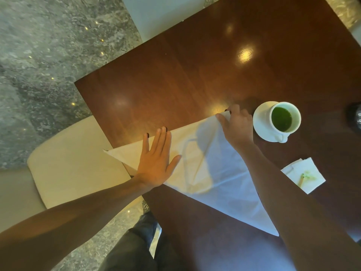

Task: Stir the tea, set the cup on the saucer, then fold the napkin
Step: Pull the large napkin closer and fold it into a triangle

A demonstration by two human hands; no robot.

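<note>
1. The right hand (236, 124) pinches the far corner of the white napkin (211, 173), fingers curled over the tip and thumb underneath, just beside the saucer (260, 122).
2. The left hand (156, 159) lies flat with fingers straight and thumb spread, pressing down the napkin near its left point.
3. The napkin already forms a triangle: its long folded edge runs from the left point, which overhangs the table's (195, 65) edge, up to the pinched corner, and the third point trails back toward the person. So the cloth lies below and left of the right-hand grip; I would guess the next fold carries that corner toward the flat left hand, which is the anchor.
4. The cloth looks thin, soft and lightly creased against glossy dark wood.
5. The white cup (285, 119) stands on the saucer, full of opaque green tea, handle toward the person.
6. A small paper napkin (310, 173) with green stains and a stirrer (301, 178) lies well apart to the right.
</note>
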